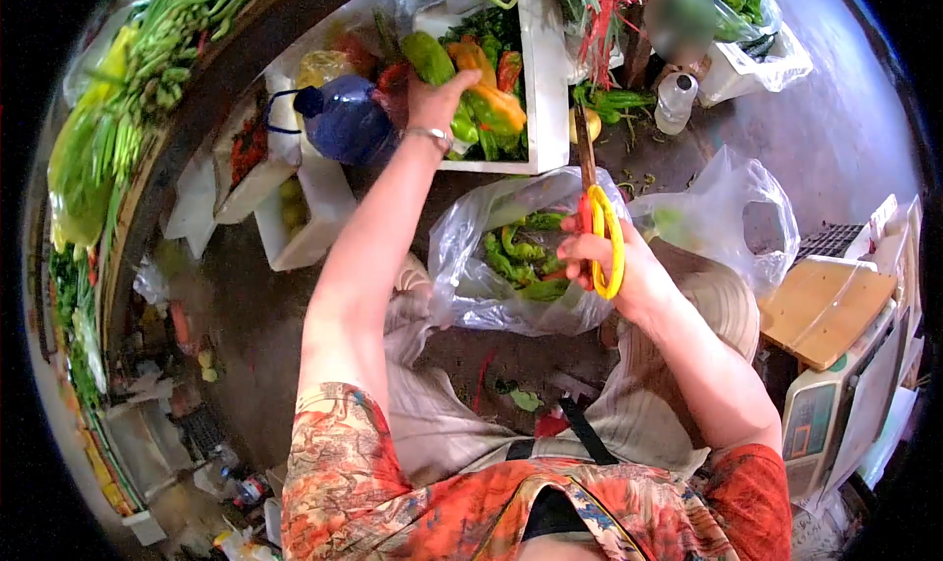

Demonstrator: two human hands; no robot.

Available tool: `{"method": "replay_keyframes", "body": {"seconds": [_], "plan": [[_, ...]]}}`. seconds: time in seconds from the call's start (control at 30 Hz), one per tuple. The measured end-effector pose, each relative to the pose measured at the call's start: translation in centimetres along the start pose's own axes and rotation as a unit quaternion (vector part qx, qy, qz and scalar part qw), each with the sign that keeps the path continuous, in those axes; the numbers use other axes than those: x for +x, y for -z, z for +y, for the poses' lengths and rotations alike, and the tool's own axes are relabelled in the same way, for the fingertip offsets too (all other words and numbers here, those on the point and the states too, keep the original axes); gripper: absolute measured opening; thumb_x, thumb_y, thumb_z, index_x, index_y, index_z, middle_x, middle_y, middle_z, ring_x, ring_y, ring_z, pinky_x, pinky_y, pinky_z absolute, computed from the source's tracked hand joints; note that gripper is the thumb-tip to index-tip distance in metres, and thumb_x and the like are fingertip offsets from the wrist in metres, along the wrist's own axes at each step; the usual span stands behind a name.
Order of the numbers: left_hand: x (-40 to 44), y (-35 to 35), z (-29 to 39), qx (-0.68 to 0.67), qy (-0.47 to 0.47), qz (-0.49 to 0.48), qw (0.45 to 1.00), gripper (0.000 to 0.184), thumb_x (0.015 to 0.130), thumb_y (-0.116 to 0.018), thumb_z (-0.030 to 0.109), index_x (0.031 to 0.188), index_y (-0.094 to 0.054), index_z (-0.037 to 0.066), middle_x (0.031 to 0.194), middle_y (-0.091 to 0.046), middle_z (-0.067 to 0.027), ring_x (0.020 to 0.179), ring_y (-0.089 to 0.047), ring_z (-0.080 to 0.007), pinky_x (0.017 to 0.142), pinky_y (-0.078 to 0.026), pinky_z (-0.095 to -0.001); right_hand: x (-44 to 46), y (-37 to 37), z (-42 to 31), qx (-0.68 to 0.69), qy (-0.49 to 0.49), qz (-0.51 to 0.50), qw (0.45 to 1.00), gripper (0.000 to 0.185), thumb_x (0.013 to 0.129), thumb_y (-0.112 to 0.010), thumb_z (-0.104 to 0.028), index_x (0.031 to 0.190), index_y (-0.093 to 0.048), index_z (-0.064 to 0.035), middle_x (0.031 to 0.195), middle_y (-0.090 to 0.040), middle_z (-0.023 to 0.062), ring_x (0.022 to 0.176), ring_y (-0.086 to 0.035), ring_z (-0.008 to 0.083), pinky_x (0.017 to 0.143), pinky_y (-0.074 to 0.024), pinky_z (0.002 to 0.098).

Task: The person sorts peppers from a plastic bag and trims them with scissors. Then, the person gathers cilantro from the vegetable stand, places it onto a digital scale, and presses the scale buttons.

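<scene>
Head view, directions read as on a clock face centred on the view. The white foam box (pixel 550 89) at 12 o'clock contains orange, red and green peppers (pixel 496 109), with the left hand (pixel 444 94) over it, its fingers closed around some orange and green ones. The right hand (pixel 617 261), just right of centre, is wrapped around yellow-handled scissors (pixel 607 247), whose blades point towards 12 o'clock. Below the box, near the centre, an open clear plastic bag (pixel 455 266) contains long green peppers (pixel 521 256); the scissors are over its right side. A second clear bag (pixel 722 212) lies towards 3 o'clock, and a white basket (pixel 732 73) at 2 o'clock is lined with plastic and contains green vegetables (pixel 751 6). A white bottle (pixel 676 104) stands near that basket. At 11 o'clock, a blue jug (pixel 346 124) is beside the foam box; its contents cannot be made out. At 10 o'clock, an open white container (pixel 329 217) holds round yellowish-green produce (pixel 292 199).
</scene>
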State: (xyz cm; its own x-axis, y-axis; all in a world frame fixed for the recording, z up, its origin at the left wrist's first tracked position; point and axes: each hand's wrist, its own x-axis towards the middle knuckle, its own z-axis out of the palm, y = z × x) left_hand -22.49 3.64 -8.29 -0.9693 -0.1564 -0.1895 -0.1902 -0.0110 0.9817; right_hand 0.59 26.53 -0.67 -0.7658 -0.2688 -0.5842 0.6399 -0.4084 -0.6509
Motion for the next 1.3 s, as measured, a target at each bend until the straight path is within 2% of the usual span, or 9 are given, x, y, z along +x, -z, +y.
{"method": "replay_keyframes", "body": {"seconds": [0.13, 0.27, 0.33, 0.53, 0.73, 0.8, 0.93, 1.2, 1.3], "plan": [[7.0, -1.1, 0.4, 0.082, 0.024, -0.125, 0.988, 0.087, 0.062, -0.084, 0.027, 0.131, -0.039, -0.002, 0.125, -0.052, -0.0174, 0.110, -0.054, -0.0275, 0.092, -0.046, -0.0344, 0.0, 0.2, -0.9, 0.007, -0.009, 0.015, 1.000, 0.042, 0.072, -0.067, -0.012, 0.107, -0.048, 0.0012, 0.075, -0.055, 0.0046, 0.061, -0.056, 0.0134, 0.052, -0.0430, 0.0251], [9.4, -2.3, -1.4, 0.252, -0.148, -0.088, 0.952, 0.098, 0.067, -0.078, 0.042, 0.140, -0.030, -0.002, 0.140, -0.038, -0.0207, 0.129, -0.038, -0.0303, 0.105, -0.033, -0.0354, 0.5, 0.6, -1.0, 0.000, -0.020, 0.019, 1.000, 0.046, 0.073, -0.068, -0.017, 0.110, -0.048, 0.0020, 0.078, -0.056, 0.0051, 0.061, -0.056, 0.0131, 0.052, -0.0430, 0.0247], [8.8, -2.6, -1.9, 0.474, -0.145, -0.130, 0.859, 0.087, 0.076, -0.071, 0.045, 0.142, -0.029, 0.005, 0.140, -0.041, -0.0136, 0.124, -0.045, -0.0265, 0.102, -0.037, -0.0376, 0.6, 0.6, -1.3, -0.005, -0.023, 0.022, 0.999, 0.047, 0.073, -0.068, -0.018, 0.111, -0.048, 0.0020, 0.078, -0.056, 0.0052, 0.062, -0.056, 0.0131, 0.052, -0.0431, 0.0245], [7.6, -0.8, -1.8, 0.451, -0.215, -0.095, 0.861, 0.092, 0.075, -0.065, 0.059, 0.144, -0.027, 0.011, 0.138, -0.043, -0.0173, 0.128, -0.041, -0.0272, 0.104, -0.035, -0.0369, 0.6, 1.1, -0.9, -0.035, -0.014, 0.032, 0.999, 0.045, 0.072, -0.068, -0.019, 0.108, -0.051, 0.0008, 0.077, -0.058, 0.0041, 0.062, -0.056, 0.0124, 0.052, -0.0431, 0.0239], [-4.1, -1.3, -0.3, 0.387, -0.354, 0.005, 0.851, 0.037, 0.078, -0.061, 0.011, 0.113, -0.056, 0.002, 0.112, -0.056, -0.0195, 0.105, -0.054, -0.0363, 0.089, -0.044, -0.0401, 0.8, 1.7, -0.5, -0.037, 0.008, 0.046, 0.998, 0.042, 0.071, -0.066, -0.014, 0.107, -0.052, 0.0027, 0.074, -0.060, 0.0057, 0.058, -0.056, 0.0124, 0.051, -0.0416, 0.0222], [-5.9, -0.3, -4.5, 0.408, -0.433, -0.033, 0.803, 0.024, 0.085, -0.059, 0.022, 0.101, -0.063, 0.005, 0.098, -0.067, -0.0093, 0.090, -0.063, -0.0261, 0.080, -0.048, -0.0378, 0.7, 1.6, -0.6, -0.013, -0.002, 0.049, 0.999, 0.035, 0.075, -0.064, -0.008, 0.107, -0.054, 0.0010, 0.080, -0.060, 0.0071, 0.059, -0.054, 0.0115, 0.049, -0.0397, 0.0236], [-15.1, -1.7, -11.4, 0.330, -0.148, -0.180, 0.915, 0.018, 0.081, -0.056, 0.014, 0.094, -0.063, 0.005, 0.094, -0.066, -0.0123, 0.087, -0.063, -0.0307, 0.077, -0.049, -0.0398, 0.9, 1.6, -0.1, -0.023, -0.001, 0.023, 0.999, 0.032, 0.077, -0.062, -0.011, 0.105, -0.054, 0.0021, 0.080, -0.059, 0.0074, 0.058, -0.054, 0.0130, 0.050, -0.0405, 0.0252], [-28.2, -1.5, -23.4, 0.574, 0.103, -0.475, 0.659, 0.042, 0.084, -0.052, 0.031, 0.120, -0.054, 0.009, 0.115, -0.060, -0.0181, 0.113, -0.052, -0.0359, 0.095, -0.039, -0.0470, 1.3, 0.7, 0.2, -0.055, -0.019, 0.070, 0.996, 0.031, 0.074, -0.067, -0.013, 0.100, -0.057, 0.0012, 0.065, -0.056, 0.0050, 0.052, -0.051, 0.0125, 0.048, -0.0380, 0.0231], [-29.6, -2.8, -22.8, 0.434, 0.207, -0.579, 0.659, 0.044, 0.084, -0.050, 0.030, 0.123, -0.052, 0.008, 0.121, -0.058, -0.0190, 0.111, -0.055, -0.0358, 0.094, -0.042, -0.0447, 1.4, 0.8, 0.0, -0.059, -0.028, 0.064, 0.996, 0.032, 0.078, -0.061, -0.009, 0.107, -0.054, 0.0012, 0.082, -0.057, 0.0043, 0.063, -0.050, 0.0110, 0.054, -0.0376, 0.0239]]}}
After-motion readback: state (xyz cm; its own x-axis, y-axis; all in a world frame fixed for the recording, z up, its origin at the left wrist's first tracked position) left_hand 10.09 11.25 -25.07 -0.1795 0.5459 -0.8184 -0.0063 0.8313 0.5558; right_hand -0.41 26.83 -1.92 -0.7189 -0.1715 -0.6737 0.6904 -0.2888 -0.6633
